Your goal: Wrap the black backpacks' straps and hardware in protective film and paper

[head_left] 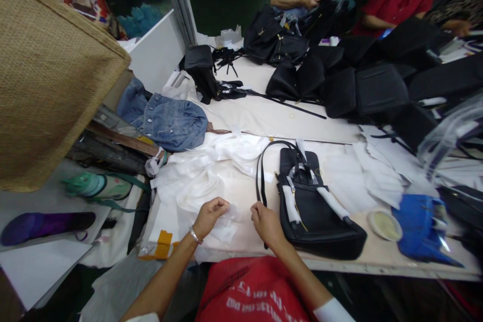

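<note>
My left hand [210, 215] is closed in a pinch on a thin sheet of white tissue paper [230, 214] near the table's front edge. My right hand [266, 221] is also closed, pinching the same sheet from its right side. Just right of my right hand lies a black handbag [317, 211] with its handles wrapped in white paper; its long strap [260, 171] loops beside my right hand. More crumpled white tissue [211, 171] is heaped behind my hands.
A denim jacket [169, 121] lies at the left. Several black bags [339, 80] are piled at the back right, where two other people work. Also in view: a blue plastic piece [422, 231], a small round dish [385, 224], a woven panel [49, 75], a green bottle [94, 186].
</note>
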### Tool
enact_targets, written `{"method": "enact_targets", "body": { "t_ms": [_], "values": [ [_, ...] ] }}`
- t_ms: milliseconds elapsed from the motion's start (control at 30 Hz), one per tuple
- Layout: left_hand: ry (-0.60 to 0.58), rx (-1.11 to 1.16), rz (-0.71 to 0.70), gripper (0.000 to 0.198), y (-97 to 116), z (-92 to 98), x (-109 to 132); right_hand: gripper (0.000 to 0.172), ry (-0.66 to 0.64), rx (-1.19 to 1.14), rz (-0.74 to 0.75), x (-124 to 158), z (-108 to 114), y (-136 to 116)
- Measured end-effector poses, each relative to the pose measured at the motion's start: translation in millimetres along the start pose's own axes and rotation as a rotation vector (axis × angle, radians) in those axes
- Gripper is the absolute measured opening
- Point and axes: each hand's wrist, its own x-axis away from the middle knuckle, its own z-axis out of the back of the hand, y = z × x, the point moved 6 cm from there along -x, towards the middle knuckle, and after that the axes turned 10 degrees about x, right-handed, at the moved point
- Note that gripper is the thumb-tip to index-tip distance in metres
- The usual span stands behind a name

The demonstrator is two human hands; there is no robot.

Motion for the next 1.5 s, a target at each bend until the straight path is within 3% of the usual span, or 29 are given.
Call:
{"method": "enact_targets", "body": {
  "t_ms": [100,233,433,633,767,900,1000,1100,1167,1333,1500],
  "values": [
    [0.036,0.034,0.003,0.017,-4,5.9,0,0.018,-0.050,0.273,-0.077,-2,-14,14],
    [0.048,0.054,0.004,0.016,-6,9.6,2,0.024,-0.102,0.431,-0.159,-4,-32,23],
    [0.056,0.061,0.013,0.017,-8,14.8,7,0.035,-0.076,0.411,-0.151,-3,-42,28],
    [0.066,0.064,0.016,0.016,-14,18.9,9,0.041,0.168,0.389,-0.127,4,-35,28],
    [0.079,0.067,0.024,0.015,-15,18.3,11,0.035,0.109,0.347,-0.163,0,-40,30],
    [0.067,0.062,0.019,0.015,-12,17.3,13,0.023,0.047,0.045,-0.242,-6,-46,38],
    [0.058,0.061,0.025,0.015,-12,17.5,14,0.011,-0.054,-0.507,-0.326,-7,-50,39],
    [0.060,0.067,0.037,0.016,-12,16.1,13,0.024,-0.106,-1.067,-0.304,-4,-36,25],
    [0.060,0.083,0.032,0.016,-10,14.0,13,0.034,-0.057,-1.267,-0.231,0,-14,14],
    [0.058,0.135,0.026,0.018,-2,10.1,12,0.034,0.057,-1.363,-0.092,2,33,-9],
    [0.058,0.152,0.046,0.021,5,5.4,12,0.036,0.039,-1.282,-0.045,3,33,-27]
  ]
}}
